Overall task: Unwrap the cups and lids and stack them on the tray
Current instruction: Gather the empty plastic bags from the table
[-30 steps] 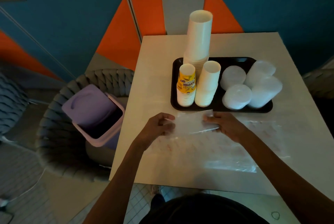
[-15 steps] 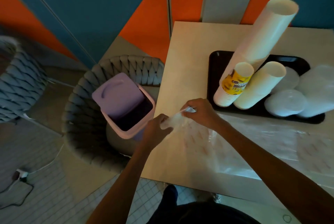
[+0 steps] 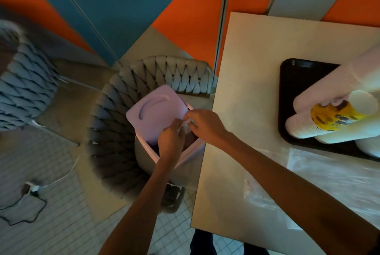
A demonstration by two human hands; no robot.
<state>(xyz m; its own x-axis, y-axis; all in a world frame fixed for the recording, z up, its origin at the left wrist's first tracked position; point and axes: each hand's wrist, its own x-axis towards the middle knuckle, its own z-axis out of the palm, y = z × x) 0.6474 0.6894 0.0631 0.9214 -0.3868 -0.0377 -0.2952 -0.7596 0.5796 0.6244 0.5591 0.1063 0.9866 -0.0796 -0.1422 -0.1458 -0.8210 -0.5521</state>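
Both hands are over the open bin [image 3: 191, 153]: left hand [image 3: 170, 141] and right hand [image 3: 205, 125] each pinch the balled wrapper [image 3: 185, 128] between them. Cups [image 3: 308, 129] are stacked on the tray [image 3: 287, 82], 3 o'clock from the hands, on the counter [image 3: 246, 90]. Risks: the light film clings to fingers or springs open and lands on the chair [image 3: 115, 131]. The right arm could drag the second wrapper [image 3: 329, 176], at 4 o'clock, off the counter.
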